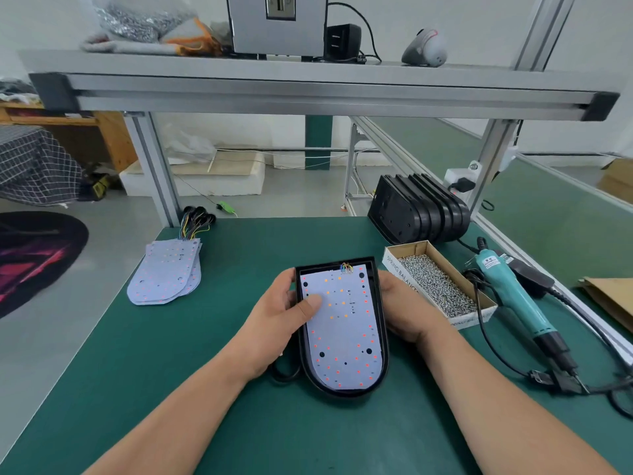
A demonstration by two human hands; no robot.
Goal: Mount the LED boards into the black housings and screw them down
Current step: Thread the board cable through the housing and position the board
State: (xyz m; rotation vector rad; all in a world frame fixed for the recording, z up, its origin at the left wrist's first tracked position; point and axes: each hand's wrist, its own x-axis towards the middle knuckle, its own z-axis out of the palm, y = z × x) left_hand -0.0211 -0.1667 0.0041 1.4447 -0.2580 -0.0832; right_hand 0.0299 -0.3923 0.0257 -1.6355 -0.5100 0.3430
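Observation:
A black housing [378,296] lies flat on the green mat in front of me. A white LED board [346,334] with red and orange LEDs sits inside it, its coloured wires at the far end. My left hand [279,323] grips the housing's left side, thumb pressing on the board. My right hand [406,310] holds the right side, its fingers mostly hidden behind the rim. A black cable loop shows under the housing at the left.
A stack of loose LED boards [164,275] with wire bundles lies at the far left. Several black housings [419,209] lean together at the back right. A cardboard box of screws [436,284] and a teal electric screwdriver [513,296] with its cord lie to the right.

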